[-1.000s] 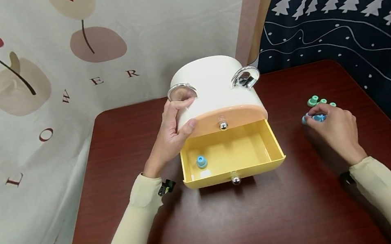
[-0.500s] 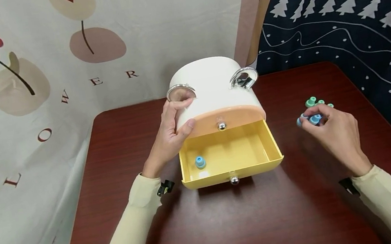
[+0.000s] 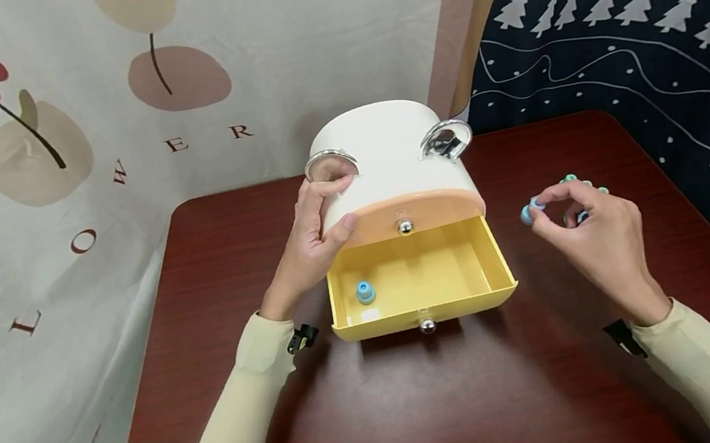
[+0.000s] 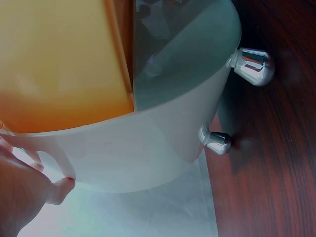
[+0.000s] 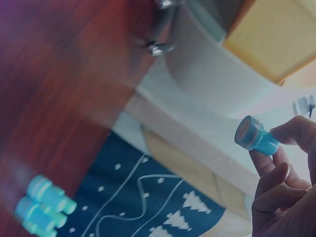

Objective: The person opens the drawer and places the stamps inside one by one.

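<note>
A small white drawer cabinet [image 3: 385, 146] with an orange upper drawer front stands on the table, and its yellow lower drawer [image 3: 431, 267] is pulled out. One blue stamp [image 3: 365, 293] stands in the drawer's left part. My left hand [image 3: 299, 255] grips the cabinet's left side, thumb on the front and fingers by the left silver-rimmed ear. To the right of the cabinet, my right hand [image 3: 603, 241] pinches another blue stamp [image 5: 256, 136] between thumb and forefinger; its round patterned end shows in the right wrist view. The hand partly hides more blue stamps [image 3: 582, 217] behind it.
Several green stamps [image 3: 570, 178] stand at the right of the table [image 3: 380, 413], partly covered by my right hand in the head view. A pale printed cloth [image 3: 279, 52] hangs behind the cabinet. A dark blue tree-patterned cloth [image 3: 577, 65] hangs at the right.
My right hand has lifted a blue stamp away from the group and moved it a little left, towards the cabinet. My left hand stays on the cabinet; the drawer is unchanged.
</note>
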The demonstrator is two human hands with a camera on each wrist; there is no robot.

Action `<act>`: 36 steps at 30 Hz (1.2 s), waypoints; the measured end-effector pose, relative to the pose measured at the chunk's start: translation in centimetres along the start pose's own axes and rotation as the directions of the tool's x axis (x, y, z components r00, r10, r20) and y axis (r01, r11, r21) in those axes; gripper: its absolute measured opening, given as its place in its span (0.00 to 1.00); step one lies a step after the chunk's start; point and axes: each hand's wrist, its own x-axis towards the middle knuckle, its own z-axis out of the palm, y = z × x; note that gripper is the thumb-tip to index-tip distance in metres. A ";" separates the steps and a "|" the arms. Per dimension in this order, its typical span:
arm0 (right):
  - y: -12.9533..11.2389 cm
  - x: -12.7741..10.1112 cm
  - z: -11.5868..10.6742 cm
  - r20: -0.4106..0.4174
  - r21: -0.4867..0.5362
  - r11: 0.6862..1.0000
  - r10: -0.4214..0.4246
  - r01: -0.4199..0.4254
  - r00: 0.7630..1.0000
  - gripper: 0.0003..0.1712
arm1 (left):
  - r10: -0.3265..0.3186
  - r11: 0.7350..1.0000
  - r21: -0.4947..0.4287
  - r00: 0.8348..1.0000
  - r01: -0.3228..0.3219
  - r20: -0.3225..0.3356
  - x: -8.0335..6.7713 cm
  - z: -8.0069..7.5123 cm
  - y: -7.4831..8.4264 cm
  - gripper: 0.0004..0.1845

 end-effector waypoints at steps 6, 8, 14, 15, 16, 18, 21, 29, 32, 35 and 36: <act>-1.7 0.0 0.2 -0.017 0.057 0.998 -0.032 0.033 0.999 0.08 | -0.006 1.000 0.000 1.000 0.006 0.003 0.0 0.0 0.0 0.37; -2.1 0.0 0.2 -0.014 0.079 0.996 -0.043 0.044 0.999 0.09 | -0.005 1.000 0.002 1.000 0.005 0.002 0.0 0.0 0.0 0.36; -3.9 -0.2 0.4 0.038 0.138 0.988 -0.075 0.069 0.996 0.13 | -0.001 1.000 0.008 1.000 0.001 -0.005 0.0 -0.1 0.1 0.37; -4.2 -0.3 0.5 0.046 0.144 0.986 -0.087 0.079 0.995 0.13 | -0.001 1.000 0.007 1.000 0.001 -0.005 0.0 -0.1 0.1 0.35; -4.4 -0.3 0.6 0.056 0.152 0.984 -0.099 0.089 0.994 0.14 | -0.001 1.000 0.007 1.000 0.001 -0.006 0.0 -0.1 0.2 0.34; -4.8 -0.4 0.8 0.066 0.167 0.979 -0.126 0.114 0.990 0.15 | 0.001 1.000 0.005 1.000 -0.001 -0.006 0.0 0.0 0.2 0.32; -5.2 -0.4 1.0 0.079 0.193 0.971 -0.158 0.140 0.984 0.16 | 0.000 1.000 -0.001 1.000 0.000 -0.003 0.0 0.0 0.2 0.30; -6.4 -0.4 1.5 0.216 0.232 0.963 -0.187 0.136 0.958 0.15 | -0.005 1.000 0.002 1.000 0.005 -0.006 0.0 0.0 0.1 0.32; -6.7 -0.3 1.9 0.261 0.222 0.960 -0.229 0.173 0.938 0.15 | 0.000 1.000 0.003 1.000 0.000 -0.010 0.0 0.0 0.0 0.32; -7.1 -0.1 2.4 0.300 0.212 0.957 -0.258 0.199 0.918 0.15 | 0.004 1.000 0.003 1.000 -0.004 -0.009 0.0 0.0 0.0 0.33; -7.1 -0.1 2.6 0.313 0.207 0.957 -0.262 0.204 0.913 0.15 | 0.006 1.000 0.002 1.000 -0.006 -0.009 0.0 0.1 0.0 0.33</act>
